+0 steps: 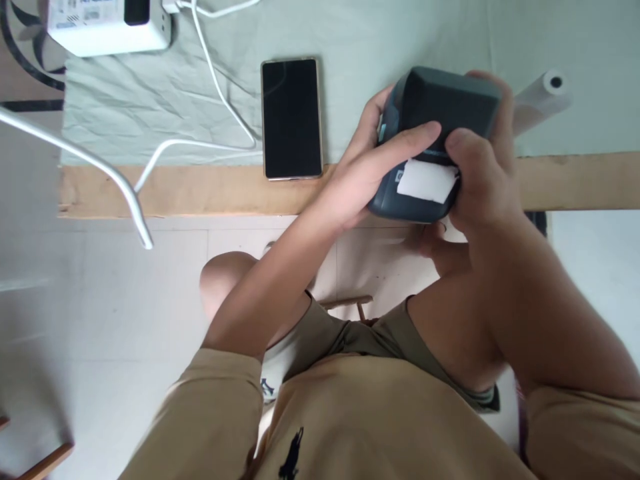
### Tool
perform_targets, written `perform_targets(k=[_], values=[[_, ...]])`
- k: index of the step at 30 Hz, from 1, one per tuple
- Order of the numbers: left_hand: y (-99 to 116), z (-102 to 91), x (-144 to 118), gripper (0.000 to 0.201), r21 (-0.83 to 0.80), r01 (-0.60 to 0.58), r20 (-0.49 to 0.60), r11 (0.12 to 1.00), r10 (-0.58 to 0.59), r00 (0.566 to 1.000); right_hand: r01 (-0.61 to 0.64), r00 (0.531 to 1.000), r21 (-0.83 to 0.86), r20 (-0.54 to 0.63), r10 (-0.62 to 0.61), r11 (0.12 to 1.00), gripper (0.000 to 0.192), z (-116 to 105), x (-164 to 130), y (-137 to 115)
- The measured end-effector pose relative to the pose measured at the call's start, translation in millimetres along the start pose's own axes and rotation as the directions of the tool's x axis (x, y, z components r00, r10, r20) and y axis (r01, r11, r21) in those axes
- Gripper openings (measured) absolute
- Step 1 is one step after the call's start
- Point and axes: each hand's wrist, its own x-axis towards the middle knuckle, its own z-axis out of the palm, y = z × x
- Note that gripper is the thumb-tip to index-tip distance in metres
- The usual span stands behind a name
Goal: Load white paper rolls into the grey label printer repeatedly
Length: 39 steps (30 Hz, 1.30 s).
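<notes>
Printer (440,127) sits clamped between my left hand (373,160) and right hand (483,167) over the bench's (200,190) near edge; I'd steady it, keeping thumbs off the paper (426,180).

Two hands, left hand (373,167) and right hand (483,170), one dark printer (440,107), one phone (291,119), one paper roll (543,97), one white box (107,25), two white cables (215,80)
</notes>
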Motion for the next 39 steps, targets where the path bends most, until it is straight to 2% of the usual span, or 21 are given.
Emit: perform_targets(k=[3, 6, 8, 12, 17, 23, 26, 28, 31, 35, 39], values=[[-8, 1.5, 3, 0.067, -0.084, -0.086, 0.019, 0.993, 0.088, 0.996, 0.066, 0.998, -0.027, 0.014, -0.066, 0.997, 0.063, -4, 1, 7], [-10, 3.1, 4, 0.069, -0.118, -0.089, 0.038, 0.989, 0.094, 0.995, 0.109, 0.994, -0.037, 0.009, -0.109, 0.993, 0.063, -8, 1, 14], [-10, 3.8, 4, 0.071, -0.139, -0.091, 0.037, 0.986, 0.097, 0.995, 0.086, 0.996, -0.039, -0.001, -0.086, 0.996, 0.063, -9, 2, 16], [-8, 5.7, 3, 0.06, -0.13, -0.119, 0.044, 0.984, 0.125, 0.991, 0.057, 0.998, -0.088, -0.009, -0.058, 0.994, 0.063, -7, 3, 12], [-7, 6.4, 2, 0.049, -0.138, -0.125, 0.064, 0.983, 0.135, 0.989, 0.058, 0.998, -0.085, -0.011, -0.059, 0.995, 0.054, -2, 2, 1], [-9, 6.6, 6, 0.045, -0.154, -0.105, 0.071, 0.982, 0.117, 0.991, 0.071, 0.997, -0.09, -0.029, -0.074, 0.993, 0.042, -1, -2, -3], [-8, 9.2, 7, 0.039, -0.155, -0.122, 0.032, 0.98, 0.129, 0.991, 0.07, 0.997, -0.098, -0.021, -0.072, 0.993, 0.044, -1, -2, -5], [-7, 10.4, 7, 0.04, -0.137, -0.137, 0.049, 0.981, 0.145, 0.988, 0.073, 0.997, -0.095, -0.026, -0.076, 0.993, 0.047, -1, -1, -5], [-4, 11.2, 4, 0.04, -0.139, -0.142, 0.072, 0.98, 0.153, 0.986, 0.091, 0.995, -0.062, -0.024, -0.093, 0.994, 0.05, -2, 1, -2], [0, 13.4, -3, 0.026, -0.12, -0.129, 0.069, 0.984, 0.138, 0.988, 0.108, 0.994, 0.061, 0.003, -0.108, 0.992, 0.042, -1, 2, 2], [-1, 16.8, -4, 0.016, -0.13, -0.16, 0.072, 0.978, 0.17, 0.983, 0.177, 0.984, 0.109, -0.046, -0.173, 0.978, 0.042, 0, 1, 0]])
